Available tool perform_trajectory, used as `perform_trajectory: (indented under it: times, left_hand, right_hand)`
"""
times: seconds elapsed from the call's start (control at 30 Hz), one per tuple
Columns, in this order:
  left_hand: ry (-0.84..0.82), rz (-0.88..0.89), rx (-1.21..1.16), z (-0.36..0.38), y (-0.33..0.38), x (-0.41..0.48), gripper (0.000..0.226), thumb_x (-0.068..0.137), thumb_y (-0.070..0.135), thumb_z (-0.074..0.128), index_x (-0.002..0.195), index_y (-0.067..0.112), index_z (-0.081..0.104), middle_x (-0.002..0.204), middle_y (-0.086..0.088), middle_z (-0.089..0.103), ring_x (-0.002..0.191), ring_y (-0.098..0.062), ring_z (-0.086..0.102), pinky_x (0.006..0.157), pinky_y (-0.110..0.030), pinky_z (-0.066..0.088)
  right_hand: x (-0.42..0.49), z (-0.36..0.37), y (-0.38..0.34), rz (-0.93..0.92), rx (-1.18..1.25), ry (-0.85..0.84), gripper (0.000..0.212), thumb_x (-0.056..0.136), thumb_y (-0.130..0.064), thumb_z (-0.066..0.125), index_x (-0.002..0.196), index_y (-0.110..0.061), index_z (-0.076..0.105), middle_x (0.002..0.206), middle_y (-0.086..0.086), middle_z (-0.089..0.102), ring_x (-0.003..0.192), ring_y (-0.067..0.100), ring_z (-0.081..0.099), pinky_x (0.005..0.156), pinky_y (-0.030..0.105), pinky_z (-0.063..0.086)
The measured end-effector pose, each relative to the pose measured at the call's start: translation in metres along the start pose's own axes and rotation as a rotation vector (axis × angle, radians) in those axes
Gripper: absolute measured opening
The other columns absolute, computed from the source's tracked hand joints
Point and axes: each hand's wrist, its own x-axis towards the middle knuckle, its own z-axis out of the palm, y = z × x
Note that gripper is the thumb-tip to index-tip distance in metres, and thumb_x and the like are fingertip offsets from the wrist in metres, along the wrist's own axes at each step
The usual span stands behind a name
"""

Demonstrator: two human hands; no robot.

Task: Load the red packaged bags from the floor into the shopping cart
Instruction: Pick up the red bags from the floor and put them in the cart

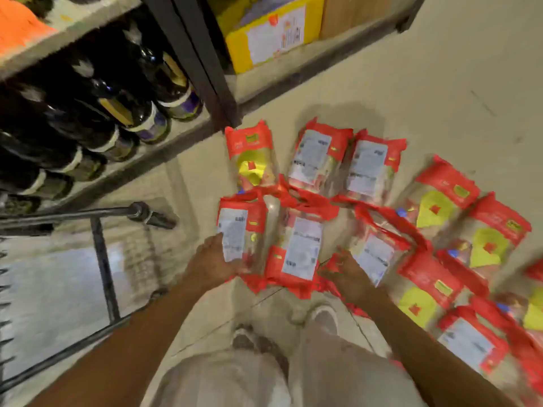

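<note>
I am at the picking step. I bend over the red bags (pixel 302 248), which lie flat in rows on the floor (pixel 440 69), many of them touching or overlapping. My left hand (pixel 216 261) holds the near left bag (pixel 239 230) at its lower edge. My right hand (pixel 352 277) lies on the red edges between the middle bag and the one beside it. The blur hides its fingers, so I cannot tell if they close. The shopping cart (pixel 101 254) stands just at my left, near the dark bottles (pixel 123 113). Next, I think, I must get a firm hold, lift, and carry leftward over the cart's rim.
</note>
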Motion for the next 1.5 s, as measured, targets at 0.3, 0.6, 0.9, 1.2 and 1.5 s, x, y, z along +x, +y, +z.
perform_trajectory:
  times: [0.3, 0.6, 0.9, 1.2, 1.5]
  left_hand:
    - [-0.026, -0.142, -0.372, 0.069, -0.081, 0.153, 0.057, 0.065, 0.022, 0.094, 0.111, 0.002, 0.068, 0.105, -0.004, 0.076, 0.091, -0.024, 0.070, 0.077, -0.032, 0.055]
    - [0.002, -0.282, -0.595, 0.090, -0.104, 0.126, 0.071, 0.045, 0.045, 0.097, 0.105, 0.021, 0.069, 0.090, 0.003, 0.080, 0.078, -0.016, 0.077, 0.075, -0.041, 0.063]
    - [0.218, -0.329, -0.945, -0.129, 0.085, -0.146, 0.057, 0.056, 0.024, 0.092, 0.097, 0.028, 0.053, 0.099, 0.005, 0.074, 0.090, -0.019, 0.073, 0.084, -0.041, 0.059]
    - [0.241, -0.174, -0.996, -0.355, 0.182, -0.440, 0.058, 0.063, 0.020, 0.090, 0.111, 0.022, 0.057, 0.102, 0.003, 0.077, 0.087, -0.006, 0.071, 0.072, -0.012, 0.052]
    - [0.663, -0.317, -0.915, -0.478, 0.076, -0.631, 0.037, 0.076, 0.010, 0.085, 0.094, 0.023, 0.055, 0.069, 0.017, 0.066, 0.061, 0.001, 0.062, 0.053, -0.009, 0.047]
  right_hand:
    - [0.215, 0.052, 0.096, -0.034, 0.114, 0.082, 0.064, 0.066, -0.049, 0.090, 0.114, -0.019, 0.059, 0.105, 0.002, 0.073, 0.099, 0.029, 0.070, 0.083, 0.046, 0.058]
    - [0.147, 0.047, 0.040, 0.017, 0.200, 0.171, 0.041, 0.067, -0.016, 0.087, 0.096, -0.014, 0.059, 0.095, 0.007, 0.074, 0.081, 0.021, 0.073, 0.072, 0.040, 0.061]
    - [-0.131, -0.074, -0.133, -0.166, 0.089, 0.276, 0.045, 0.073, -0.008, 0.086, 0.104, -0.019, 0.055, 0.098, 0.005, 0.074, 0.083, 0.021, 0.074, 0.073, 0.043, 0.059]
    - [-0.447, -0.135, -0.280, -0.296, 0.019, 0.271, 0.060, 0.063, -0.030, 0.090, 0.113, -0.024, 0.057, 0.102, 0.003, 0.074, 0.090, 0.027, 0.072, 0.085, 0.048, 0.056]
    - [-0.531, 0.015, -0.409, -0.601, -0.014, -0.113, 0.042, 0.063, -0.012, 0.091, 0.093, -0.021, 0.063, 0.093, 0.011, 0.073, 0.076, 0.021, 0.070, 0.078, 0.045, 0.057]
